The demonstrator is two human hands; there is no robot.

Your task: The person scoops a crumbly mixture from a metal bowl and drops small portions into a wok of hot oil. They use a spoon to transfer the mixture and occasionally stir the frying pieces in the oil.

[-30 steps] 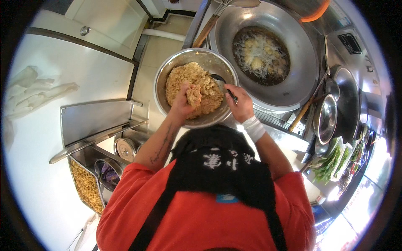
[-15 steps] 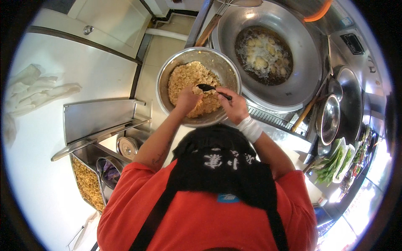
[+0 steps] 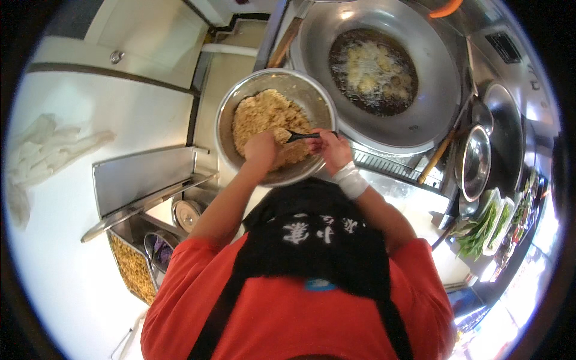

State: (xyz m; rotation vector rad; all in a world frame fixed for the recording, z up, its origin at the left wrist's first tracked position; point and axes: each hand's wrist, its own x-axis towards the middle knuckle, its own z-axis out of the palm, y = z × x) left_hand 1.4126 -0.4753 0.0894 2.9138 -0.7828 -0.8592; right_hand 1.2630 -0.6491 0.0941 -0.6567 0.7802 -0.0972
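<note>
In front of me stands a steel mixing bowl [image 3: 225, 114] holding a mound of tan, lumpy minced mixture [image 3: 264, 111]. Over its near side, my left hand [image 3: 261, 150] is closed in a fist around some of that mixture; a small lump bulges out at the thumb side. My right hand [image 3: 333, 151] grips the handle of a black spoon [image 3: 303, 136]. The spoon's tip points left and touches or nearly touches the lump; which one I cannot tell. A white wrap circles my right wrist. Beyond the bowl, several pale-gold pieces [image 3: 372, 69] fry in bubbling oil in a large wok [image 3: 432, 72].
A wooden handle [image 3: 285, 43] leans between bowl and wok. At the right are a wooden-handled tool [image 3: 437, 159], a small steel bowl [image 3: 476, 162] and green vegetables in white trays [image 3: 483, 228]. At the left, a metal tray holds yellowish crumbly food [image 3: 133, 267] beside a lidded pot [image 3: 185, 216].
The spoon has shifted from lying over my left fist to beside its right edge. My right hand has turned slightly. The whole view has moved a little.
</note>
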